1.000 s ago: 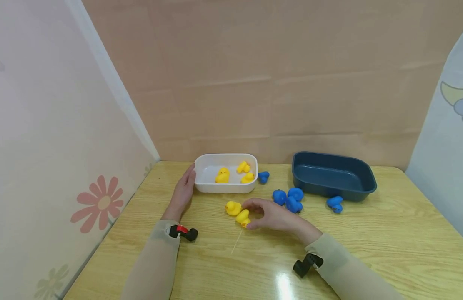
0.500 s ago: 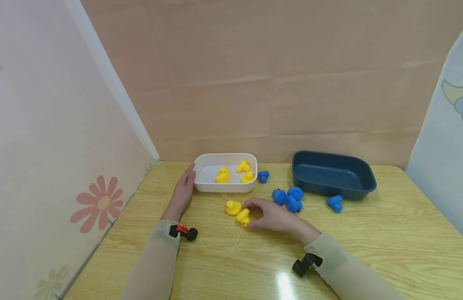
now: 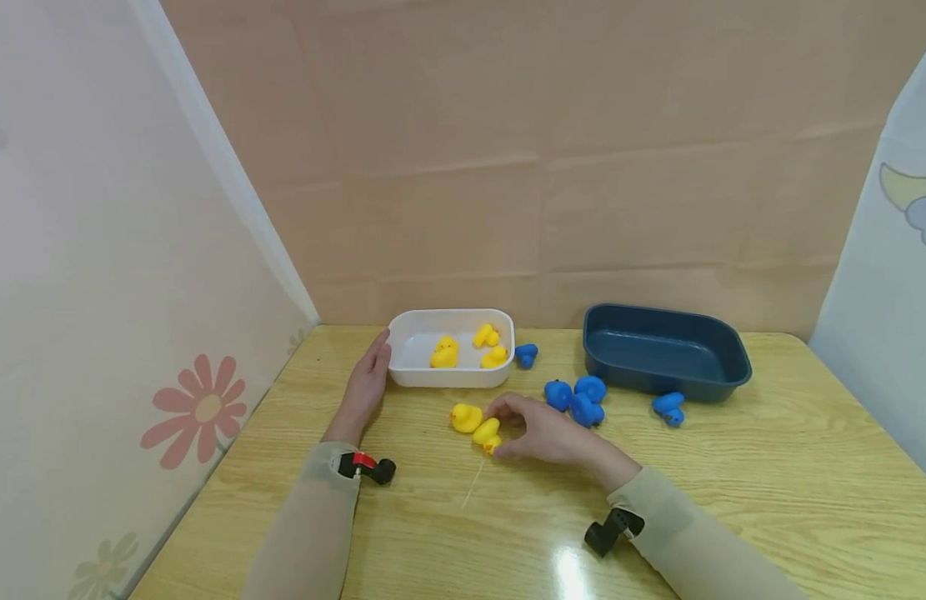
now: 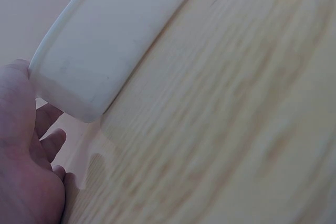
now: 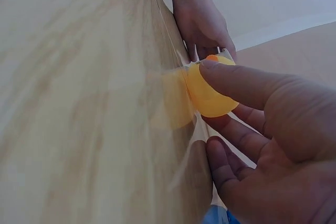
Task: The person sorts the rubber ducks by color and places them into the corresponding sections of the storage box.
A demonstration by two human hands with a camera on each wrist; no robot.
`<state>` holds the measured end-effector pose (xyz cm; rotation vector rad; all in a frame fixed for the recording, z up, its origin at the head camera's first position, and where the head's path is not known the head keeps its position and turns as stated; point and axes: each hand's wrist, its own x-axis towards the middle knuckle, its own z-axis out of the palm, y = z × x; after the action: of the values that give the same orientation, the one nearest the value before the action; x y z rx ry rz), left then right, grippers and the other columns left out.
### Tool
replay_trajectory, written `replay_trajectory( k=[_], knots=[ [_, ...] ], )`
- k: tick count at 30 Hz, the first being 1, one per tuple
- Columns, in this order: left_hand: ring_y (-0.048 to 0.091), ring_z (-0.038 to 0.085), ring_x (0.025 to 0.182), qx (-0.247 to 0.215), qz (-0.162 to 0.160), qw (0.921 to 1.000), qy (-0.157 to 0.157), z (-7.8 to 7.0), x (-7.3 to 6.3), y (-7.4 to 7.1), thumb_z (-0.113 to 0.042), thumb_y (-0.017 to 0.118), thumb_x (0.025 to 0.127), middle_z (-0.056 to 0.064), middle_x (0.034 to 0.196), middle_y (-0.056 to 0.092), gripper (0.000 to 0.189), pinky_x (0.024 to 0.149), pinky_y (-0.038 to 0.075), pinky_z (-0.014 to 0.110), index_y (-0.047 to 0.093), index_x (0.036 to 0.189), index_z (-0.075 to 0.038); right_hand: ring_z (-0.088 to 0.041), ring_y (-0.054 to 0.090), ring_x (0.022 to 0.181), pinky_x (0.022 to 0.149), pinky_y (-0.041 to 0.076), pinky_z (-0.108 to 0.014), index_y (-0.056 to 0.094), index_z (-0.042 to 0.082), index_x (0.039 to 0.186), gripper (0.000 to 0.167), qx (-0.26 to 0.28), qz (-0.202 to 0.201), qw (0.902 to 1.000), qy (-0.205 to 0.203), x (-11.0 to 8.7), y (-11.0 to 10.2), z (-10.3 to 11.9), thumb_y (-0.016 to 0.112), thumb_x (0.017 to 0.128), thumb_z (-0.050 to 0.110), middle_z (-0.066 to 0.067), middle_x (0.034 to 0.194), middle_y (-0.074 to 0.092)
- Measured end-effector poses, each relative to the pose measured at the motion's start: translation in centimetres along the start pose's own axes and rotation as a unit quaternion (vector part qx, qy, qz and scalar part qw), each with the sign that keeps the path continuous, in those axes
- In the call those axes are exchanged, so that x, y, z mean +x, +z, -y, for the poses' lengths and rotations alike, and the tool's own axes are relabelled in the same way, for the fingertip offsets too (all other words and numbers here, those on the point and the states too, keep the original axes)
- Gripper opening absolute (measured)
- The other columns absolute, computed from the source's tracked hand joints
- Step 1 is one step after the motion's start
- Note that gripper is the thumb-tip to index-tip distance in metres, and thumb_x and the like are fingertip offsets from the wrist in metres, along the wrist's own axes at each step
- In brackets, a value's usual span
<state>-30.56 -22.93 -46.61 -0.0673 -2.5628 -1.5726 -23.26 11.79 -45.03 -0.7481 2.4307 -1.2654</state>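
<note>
At the left end of a white tub (image 3: 451,377), my left hand (image 3: 367,385) rests with fairly straight fingers against the outer wall. In the left wrist view the thumb lies at the tub's rim and the other fingers sit lower, past its corner. My right hand (image 3: 541,429) pinches a yellow rubber duck (image 3: 488,432) on the table, between thumb and fingers. The right wrist view shows the thumb over this duck (image 5: 212,95) and fingers on its other side. A second yellow duck (image 3: 466,417) sits right beside it. Several yellow ducks (image 3: 444,357) lie inside the tub.
A dark blue tub (image 3: 668,385) stands at the back right. Several blue ducks (image 3: 585,408) cluster between my right hand and that tub. One blue duck (image 3: 526,356) lies beside the white tub, another (image 3: 668,408) in front of the dark one. A paper-covered wall rises behind the table.
</note>
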Motion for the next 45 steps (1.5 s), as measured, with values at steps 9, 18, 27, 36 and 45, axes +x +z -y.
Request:
replay_trajectory(
  k=[9, 18, 27, 36, 45],
  knots=[
    [0.021, 0.028, 0.168, -0.002, -0.001, 1.0000, 0.000, 0.0, 0.0, 0.0, -0.046, 0.034, 0.122, 0.004, 0.181, 0.030, 0.060, 0.136, 0.016, 0.052, 0.032, 0.176, -0.020, -0.023, 0.064, 0.130, 0.118, 0.051, -0.049, 0.068, 0.017, 0.129, 0.042, 0.026, -0.014, 0.9995, 0.007, -0.1, -0.3, 0.2, 0.092, 0.095, 0.023, 0.003, 0.131, 0.069],
    [0.021, 0.028, 0.168, -0.003, 0.002, 1.0000, -0.003, 0.0, 0.1, 0.0, -0.048, 0.034, 0.122, 0.004, 0.181, 0.030, 0.061, 0.136, 0.016, 0.053, 0.031, 0.176, -0.021, -0.023, 0.068, 0.125, 0.109, 0.059, -0.045, 0.067, 0.017, 0.131, 0.044, 0.048, -0.042, 0.9975, 0.030, 0.0, -0.6, 0.8, 0.091, 0.094, 0.018, 0.000, 0.129, 0.070],
    [0.021, 0.027, 0.168, -0.006, 0.002, 1.0000, -0.004, 0.3, 0.3, 0.0, -0.051, 0.034, 0.121, 0.002, 0.181, 0.030, 0.062, 0.136, 0.016, 0.052, 0.031, 0.176, -0.023, -0.020, 0.072, 0.108, 0.090, 0.065, -0.036, 0.064, 0.010, 0.135, 0.048, 0.066, -0.089, 0.9935, 0.026, 0.0, -1.1, 1.4, 0.091, 0.095, 0.017, -0.005, 0.127, 0.069],
    [0.021, 0.028, 0.168, -0.008, -0.002, 1.0000, -0.002, 0.5, 0.2, 0.1, -0.052, 0.034, 0.121, 0.003, 0.181, 0.030, 0.063, 0.136, 0.016, 0.053, 0.032, 0.176, -0.022, -0.022, 0.071, 0.105, 0.086, 0.064, -0.031, 0.065, 0.009, 0.138, 0.048, 0.050, -0.145, 0.9881, 0.005, 0.3, -2.1, 2.8, 0.089, 0.096, 0.009, -0.006, 0.125, 0.071],
    [0.020, 0.027, 0.168, -0.009, -0.001, 0.9999, -0.008, 0.4, 0.1, 0.1, -0.053, 0.034, 0.121, 0.001, 0.181, 0.030, 0.063, 0.136, 0.016, 0.053, 0.031, 0.176, -0.024, -0.024, 0.066, 0.095, 0.082, 0.058, -0.028, 0.065, 0.008, 0.136, 0.048, 0.025, -0.187, 0.9819, -0.019, 1.3, -3.4, 4.1, 0.089, 0.094, 0.008, -0.008, 0.107, 0.069]
  ],
)
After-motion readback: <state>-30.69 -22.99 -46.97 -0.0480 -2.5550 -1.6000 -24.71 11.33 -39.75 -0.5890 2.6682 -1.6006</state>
